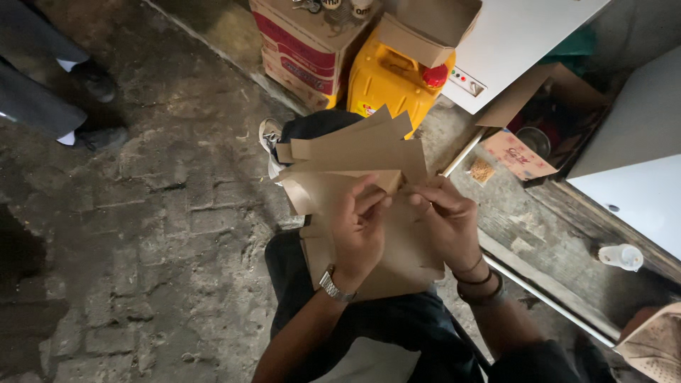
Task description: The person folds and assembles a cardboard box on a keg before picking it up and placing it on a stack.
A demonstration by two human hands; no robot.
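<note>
A stack of brown paper sheets point(355, 152) rests on my lap and fans out over my knee. My left hand point(358, 230), with a metal watch on the wrist, pinches a folded flap of the top sheet point(333, 186). My right hand point(447, 220), wearing dark bracelets, grips the same sheet's edge just to the right, fingertips almost meeting those of the left. More brown paper point(408, 255) lies beneath both hands on my dark trousers.
A yellow jerrycan point(386, 81) with a red cap stands ahead, beside a printed carton point(298, 53). An open cardboard box point(539, 135) sits at right near white cabinets point(638, 163). Another person's legs and shoes point(85, 78) are at upper left on the rough brick floor.
</note>
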